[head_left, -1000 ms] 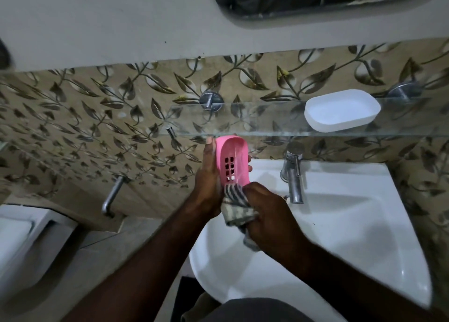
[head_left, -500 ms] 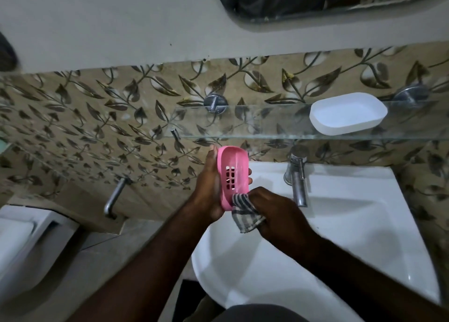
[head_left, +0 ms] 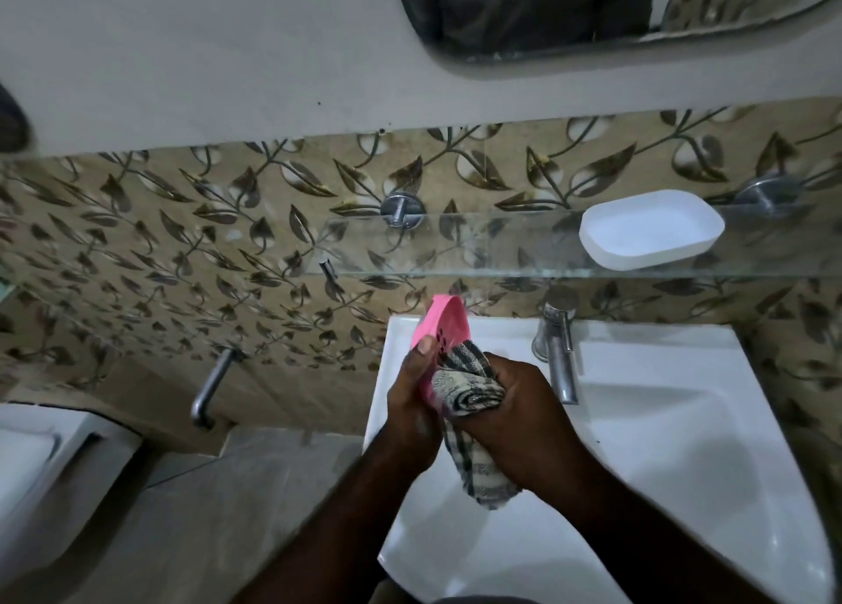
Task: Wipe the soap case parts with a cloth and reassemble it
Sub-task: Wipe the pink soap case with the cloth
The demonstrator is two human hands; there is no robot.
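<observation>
Over the white ceramic basin (head_left: 683, 444), the person's right hand (head_left: 524, 416) was bunched round a checked grey-and-white cloth (head_left: 464, 389), pressing it against the lower end of the pink slotted plastic soap tray (head_left: 449, 325). The left hand (head_left: 412, 403) gripped that tray upright, thumb on its edge. Just behind stood a chrome tap (head_left: 558, 353). Farther back, on the glass wall shelf (head_left: 455, 248), lay the white oval plastic case shell (head_left: 651, 229), well apart from both hands.

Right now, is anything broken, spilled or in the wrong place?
Nothing looks broken or spilled. The soap case parts are only separated: the left hand holds the pink slotted tray, the right hand presses the checked cloth against it, and the white base sits on the glass shelf.
</observation>
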